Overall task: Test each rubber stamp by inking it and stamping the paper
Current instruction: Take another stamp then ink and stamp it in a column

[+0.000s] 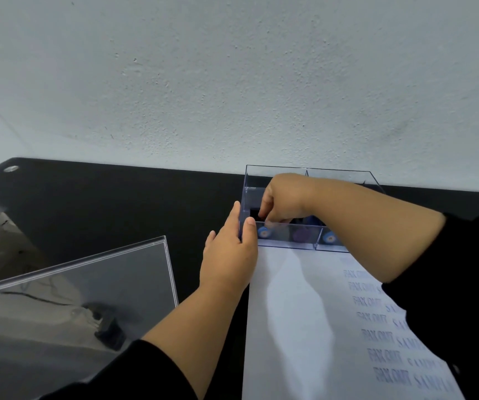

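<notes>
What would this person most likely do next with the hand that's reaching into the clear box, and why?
Probably lift a stamp out. The right hand reaches down into the clear box, fingers curled around something dark, while the left hand steadies the box's corner. The paper below already carries rows of blue impressions.

A clear acrylic panel [88, 284] lies on the black table [102, 203].

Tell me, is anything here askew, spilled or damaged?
Nothing is spilled or broken. The clear box stands upright at the paper's far end, steadied by the left hand, while the right hand reaches inside. The blue stamp prints run in slightly slanted rows, which is the only unevenness.
</notes>
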Action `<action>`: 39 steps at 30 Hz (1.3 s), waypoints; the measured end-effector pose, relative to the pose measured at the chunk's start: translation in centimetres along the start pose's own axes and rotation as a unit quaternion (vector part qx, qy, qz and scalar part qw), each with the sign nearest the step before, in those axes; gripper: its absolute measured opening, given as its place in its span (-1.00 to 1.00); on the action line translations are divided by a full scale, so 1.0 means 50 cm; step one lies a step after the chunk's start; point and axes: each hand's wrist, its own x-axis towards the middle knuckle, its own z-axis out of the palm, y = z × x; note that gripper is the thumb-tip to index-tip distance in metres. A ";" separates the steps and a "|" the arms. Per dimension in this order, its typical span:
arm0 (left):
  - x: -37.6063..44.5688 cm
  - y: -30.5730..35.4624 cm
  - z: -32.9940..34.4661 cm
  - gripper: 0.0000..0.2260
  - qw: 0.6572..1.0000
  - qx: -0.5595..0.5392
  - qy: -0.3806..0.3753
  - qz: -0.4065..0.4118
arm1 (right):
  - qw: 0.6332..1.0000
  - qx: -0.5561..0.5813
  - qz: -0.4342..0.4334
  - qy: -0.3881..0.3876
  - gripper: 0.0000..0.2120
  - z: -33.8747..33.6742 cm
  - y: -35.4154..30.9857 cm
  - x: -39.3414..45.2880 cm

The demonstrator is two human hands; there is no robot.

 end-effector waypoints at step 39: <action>0.094 0.117 0.045 -0.56 0.876 0.443 -0.081 0.171 | 0.984 -0.047 0.137 0.107 -0.74 -0.011 0.202 0.043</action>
